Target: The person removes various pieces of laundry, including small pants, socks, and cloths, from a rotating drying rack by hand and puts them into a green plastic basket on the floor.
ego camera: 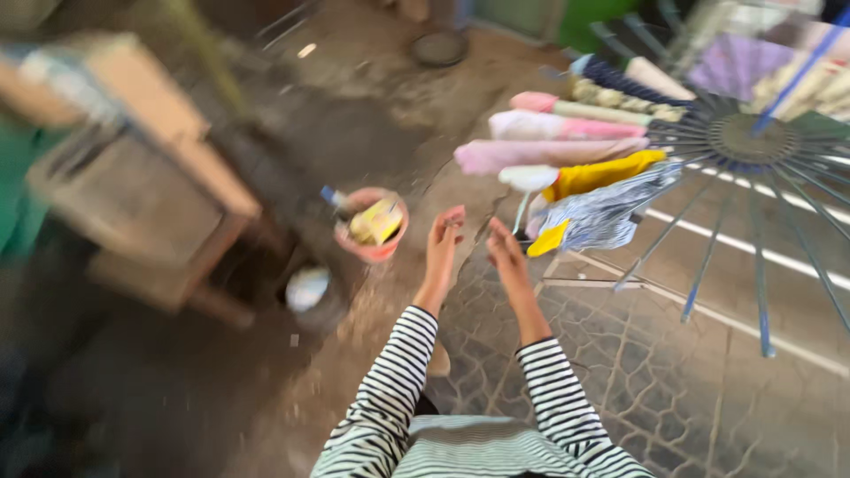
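Far left, a blurred wooden bench [150, 190] stands on the dirt floor [177, 389], with a round pale pot [308, 290] on the ground by its leg. Just right of that sits a pink bucket [372, 226] with a yellow packet [376, 221] and a blue-capped bottle [334, 196] poking out of it. Now the hands: the left hand [443, 241] is up, fingers straight and loosely spread, palm turned inward, holding nothing. The right hand [506, 257] rises close beside it, fingers extended too, empty, the two palms facing one another with a narrow gap between. Both striped sleeves [390, 389] reach forward over the patterned paving [637, 372]. Just beyond the right hand hangs the yellow cloth [595, 177] on the round drying rack [753, 137], beside a silvery patterned cloth [611, 212] and pink socks [540, 155] along the spokes above. The hands are near the laundry, not touching it.
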